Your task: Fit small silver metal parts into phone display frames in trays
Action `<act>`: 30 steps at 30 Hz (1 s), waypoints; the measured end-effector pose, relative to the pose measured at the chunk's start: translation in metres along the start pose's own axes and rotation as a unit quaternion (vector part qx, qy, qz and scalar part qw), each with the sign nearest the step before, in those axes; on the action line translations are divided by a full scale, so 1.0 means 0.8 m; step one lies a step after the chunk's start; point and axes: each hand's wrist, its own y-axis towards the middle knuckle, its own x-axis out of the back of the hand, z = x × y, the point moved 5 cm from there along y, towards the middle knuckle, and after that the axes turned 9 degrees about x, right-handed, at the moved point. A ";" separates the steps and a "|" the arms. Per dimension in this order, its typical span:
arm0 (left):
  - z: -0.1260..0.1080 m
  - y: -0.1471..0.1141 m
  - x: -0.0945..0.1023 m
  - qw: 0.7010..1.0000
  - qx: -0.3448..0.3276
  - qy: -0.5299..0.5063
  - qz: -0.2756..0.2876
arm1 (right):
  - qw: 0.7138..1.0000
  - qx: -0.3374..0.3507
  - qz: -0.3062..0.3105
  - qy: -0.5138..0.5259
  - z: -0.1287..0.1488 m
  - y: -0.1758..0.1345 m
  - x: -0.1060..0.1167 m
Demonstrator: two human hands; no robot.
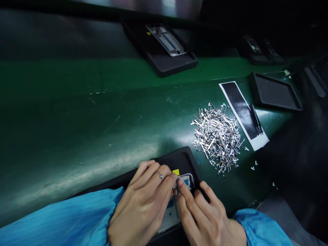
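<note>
A phone frame [170, 218] with a silvery rim and blue strips lies in a black tray [179, 157] at the bottom centre, beside a yellow tab [175, 172]. Over its upper part, my left hand [146, 198] has its fingers bent and drawn together, the tips meeting at the frame's edge. Whatever they pinch is too small or hidden to make out. My right hand [205, 213] rests on the frame's right side, index fingertip pressed near the left fingertips and the other fingers apart. The two hands cover much of the frame.
Right of centre lies a pile of small silvery strips [219, 138], with a few loose pieces nearby. Dark tweezers [255, 119] lie on a black-and-white sheet [239, 106]. A black tray [275, 92] sits farther right. Another phone frame [167, 41] rests in a tray behind the green bench [77, 136].
</note>
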 end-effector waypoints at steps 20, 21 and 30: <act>0.003 -0.005 -0.008 1.000 -0.013 0.019 0.017 | 1.000 0.025 0.015 0.000 -0.002 0.003 -0.001; 0.002 -0.006 -0.009 0.999 -0.014 0.026 0.022 | 1.000 0.022 0.015 0.000 -0.002 0.004 0.000; -0.008 -0.008 -0.008 0.979 -0.050 0.194 0.027 | 1.000 0.001 -0.005 0.014 0.003 0.006 -0.003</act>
